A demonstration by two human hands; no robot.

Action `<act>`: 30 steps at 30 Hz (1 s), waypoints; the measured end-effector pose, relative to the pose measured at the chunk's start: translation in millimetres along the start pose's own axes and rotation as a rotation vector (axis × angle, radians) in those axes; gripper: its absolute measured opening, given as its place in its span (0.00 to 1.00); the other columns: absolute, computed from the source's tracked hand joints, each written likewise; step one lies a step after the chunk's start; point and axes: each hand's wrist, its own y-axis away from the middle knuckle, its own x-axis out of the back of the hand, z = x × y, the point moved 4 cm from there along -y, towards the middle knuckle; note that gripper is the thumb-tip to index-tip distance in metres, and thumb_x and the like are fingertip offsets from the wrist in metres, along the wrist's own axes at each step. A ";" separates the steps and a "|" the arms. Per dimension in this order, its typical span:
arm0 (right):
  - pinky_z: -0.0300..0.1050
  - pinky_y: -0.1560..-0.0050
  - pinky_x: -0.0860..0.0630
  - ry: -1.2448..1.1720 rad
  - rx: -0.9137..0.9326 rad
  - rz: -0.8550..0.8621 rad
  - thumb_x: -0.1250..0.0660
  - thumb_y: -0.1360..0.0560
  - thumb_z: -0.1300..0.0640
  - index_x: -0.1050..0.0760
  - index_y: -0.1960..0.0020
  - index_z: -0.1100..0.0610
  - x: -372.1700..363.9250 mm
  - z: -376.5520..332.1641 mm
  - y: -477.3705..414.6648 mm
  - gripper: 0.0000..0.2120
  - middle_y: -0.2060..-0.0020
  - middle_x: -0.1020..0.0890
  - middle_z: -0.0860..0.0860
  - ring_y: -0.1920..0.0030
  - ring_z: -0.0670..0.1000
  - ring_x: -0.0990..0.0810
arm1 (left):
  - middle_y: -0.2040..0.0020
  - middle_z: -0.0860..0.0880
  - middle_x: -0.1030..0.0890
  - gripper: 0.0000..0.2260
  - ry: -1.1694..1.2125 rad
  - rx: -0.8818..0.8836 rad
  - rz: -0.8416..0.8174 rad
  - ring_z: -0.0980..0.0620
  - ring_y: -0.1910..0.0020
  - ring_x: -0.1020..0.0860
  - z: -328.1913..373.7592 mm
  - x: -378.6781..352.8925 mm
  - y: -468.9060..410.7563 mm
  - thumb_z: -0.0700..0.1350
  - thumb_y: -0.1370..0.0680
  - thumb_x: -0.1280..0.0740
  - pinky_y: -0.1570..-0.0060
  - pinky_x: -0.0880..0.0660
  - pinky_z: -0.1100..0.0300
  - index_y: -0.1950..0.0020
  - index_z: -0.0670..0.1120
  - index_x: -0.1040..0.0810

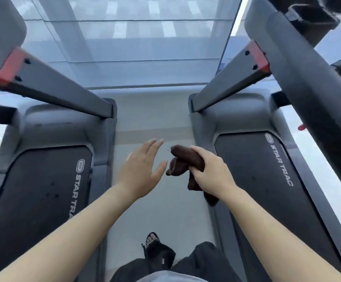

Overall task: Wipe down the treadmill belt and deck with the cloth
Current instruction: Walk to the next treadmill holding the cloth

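A pale grey floor (151,119) runs as a narrow aisle between 2 dark grey treadmills and ends at a glass wall (137,47) with blurred building fronts behind it. The left treadmill (49,123) and the right treadmill (236,117) stand parallel. Each has a rounded motor hood at the far end and a slanted upright with a red end cap. Each black belt, the left belt (43,190) and the right belt (253,180), carries white STAR TRAC lettering along its edge. A grey deck rail (316,200) borders the right belt on its outer side.

The person stands in the aisle, 1 foot in a black open-toed sandal (155,247) showing on the floor below dark trousers.

The left hand (141,169) is held out over the aisle with its fingers straight and slightly spread, palm turned toward the other hand, holding and touching nothing. The right hand (212,169) has its fingers curled tightly round a dark brown cloth (183,159). The cloth is bunched into a roll that sticks out past the knuckles toward the left hand, with a loose tail hanging below the wrist. It hangs in the air over the aisle, just beside the right treadmill's inner edge and clear of both belts. The 2 hands are near each other but apart.

At the top right, a black open pocket (310,17) sits on the right treadmill's upper frame. Its inside is too dark to tell what it holds.
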 end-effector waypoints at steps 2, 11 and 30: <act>0.35 0.63 0.32 0.010 -0.031 0.016 0.36 0.29 0.58 0.40 0.46 0.26 -2.2 6.5 -12.5 0.27 0.64 0.25 0.29 0.61 0.36 0.25 | 0.26 0.53 0.38 0.25 0.012 -0.013 -0.056 0.53 0.28 0.39 -4.2 -11.1 -19.4 0.54 0.21 0.43 0.31 0.39 0.51 0.25 0.51 0.41; 0.34 0.63 0.28 0.002 -0.191 -0.017 0.40 0.30 0.59 0.32 0.42 0.30 6.7 71.2 -72.9 0.26 0.53 0.22 0.41 0.59 0.40 0.21 | 0.28 0.53 0.34 0.24 -0.062 -0.069 -0.228 0.51 0.32 0.34 1.6 -68.9 -95.7 0.55 0.21 0.43 0.35 0.36 0.55 0.26 0.52 0.40; 0.41 0.60 0.28 -0.078 -0.439 0.179 0.40 0.29 0.57 0.29 0.44 0.35 0.9 122.1 -238.4 0.19 0.53 0.22 0.41 0.59 0.38 0.22 | 0.28 0.50 0.35 0.25 -0.327 -0.496 -0.355 0.49 0.30 0.35 -36.9 -119.0 -320.8 0.57 0.22 0.45 0.33 0.38 0.49 0.26 0.52 0.42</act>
